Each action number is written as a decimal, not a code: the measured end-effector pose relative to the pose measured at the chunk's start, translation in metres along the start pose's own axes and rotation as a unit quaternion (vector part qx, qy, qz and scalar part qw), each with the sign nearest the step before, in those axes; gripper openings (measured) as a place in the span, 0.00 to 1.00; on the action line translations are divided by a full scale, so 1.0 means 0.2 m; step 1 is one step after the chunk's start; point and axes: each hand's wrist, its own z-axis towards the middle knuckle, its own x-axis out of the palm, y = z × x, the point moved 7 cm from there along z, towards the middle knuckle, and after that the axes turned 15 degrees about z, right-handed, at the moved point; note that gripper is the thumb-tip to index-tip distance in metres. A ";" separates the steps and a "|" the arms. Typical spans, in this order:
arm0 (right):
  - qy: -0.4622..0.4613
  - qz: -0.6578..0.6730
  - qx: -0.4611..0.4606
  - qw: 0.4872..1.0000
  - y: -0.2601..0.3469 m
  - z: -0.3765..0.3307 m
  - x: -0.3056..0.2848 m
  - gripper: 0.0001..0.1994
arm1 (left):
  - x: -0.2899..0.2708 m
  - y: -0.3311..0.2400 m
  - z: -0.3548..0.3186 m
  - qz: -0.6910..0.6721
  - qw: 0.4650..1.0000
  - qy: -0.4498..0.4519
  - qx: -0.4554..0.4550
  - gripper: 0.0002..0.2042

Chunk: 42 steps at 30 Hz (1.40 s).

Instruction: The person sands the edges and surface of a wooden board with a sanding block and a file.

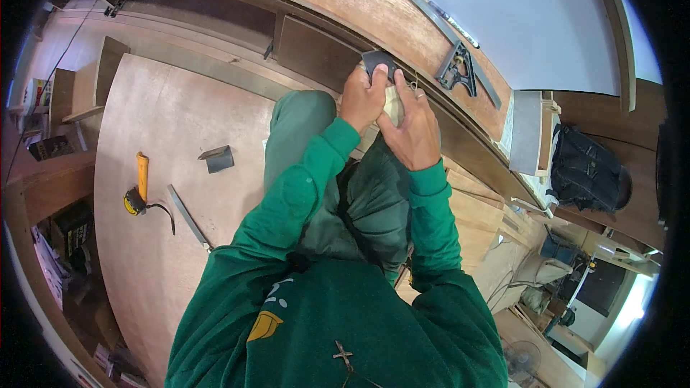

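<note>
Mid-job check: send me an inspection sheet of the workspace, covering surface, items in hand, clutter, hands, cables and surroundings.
Surface: plywood panel at left; wooden ledge ahead.
Items in hand: dark sheet; pale piece between the hands.
Clutter: yellow-handled tool, tape measure, folded dark piece and metal blade on the panel; square and marker on the ledge.
Hands: left hand grips the sheet; right hand is against the pale piece, grip unclear.
Cables: thin black cable at upper left, away from the hands.
Surroundings: backpack at right; fan at lower right.
</note>
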 end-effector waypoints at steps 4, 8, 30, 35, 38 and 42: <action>0.004 -0.006 0.022 1.000 -0.01 0.00 0.01 0.37 | 0.01 0.00 0.00 -0.014 0.999 0.029 -0.029 0.11; -0.012 0.017 0.020 1.000 0.00 0.00 0.01 0.37 | -0.01 -0.03 0.00 0.035 0.999 0.011 -0.005 0.12; -0.041 0.030 0.024 0.998 0.05 -0.02 0.11 0.37 | -0.11 -0.02 0.04 0.061 0.998 0.008 0.010 0.13; -0.052 0.032 0.044 0.997 0.02 -0.02 0.11 0.37 | -0.11 -0.04 0.07 0.086 0.996 0.004 0.038 0.13; -0.054 0.032 0.035 0.997 0.00 -0.03 0.12 0.37 | -0.10 -0.01 0.07 0.093 0.995 0.016 0.017 0.13; -0.045 0.028 0.051 0.997 0.02 -0.04 0.12 0.37 | -0.09 -0.01 0.07 0.095 0.994 0.004 0.060 0.13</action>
